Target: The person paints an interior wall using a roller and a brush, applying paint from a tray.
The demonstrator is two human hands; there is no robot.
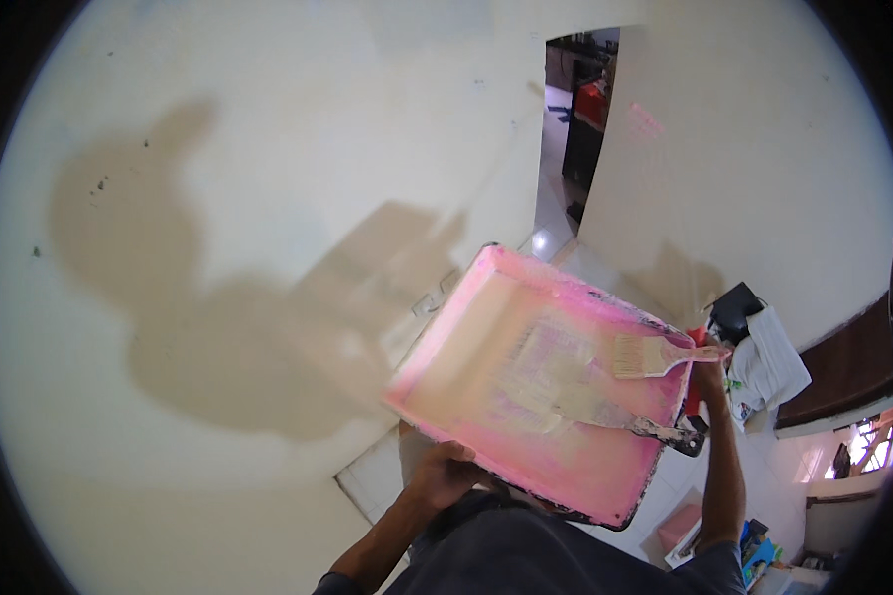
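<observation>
A pink paint tray (446, 382), smeared with cream paint and dark along its rim, is held tilted in front of me. My left hand (445, 476) grips its near left edge, thumb over the rim and the other fingers underneath. At the tray's right edge my right hand (706, 375) is closed, its fingers mostly hidden behind the rim and a brush handle. A flat paintbrush (650, 357), bristles coated cream, lies across that edge beside this hand. Below the brush rests a paint-caked scraper (665, 432), its blade in the cream paint and its dark handle over the rim.
A pale wall (268, 178) with my shadow rises on the left; another wall (734, 149) stands right of a narrow doorway (575, 129). White bags (769, 367) and a black item (736, 309) sit on the tiled floor at right. Assorted items (759, 550) lie lower right.
</observation>
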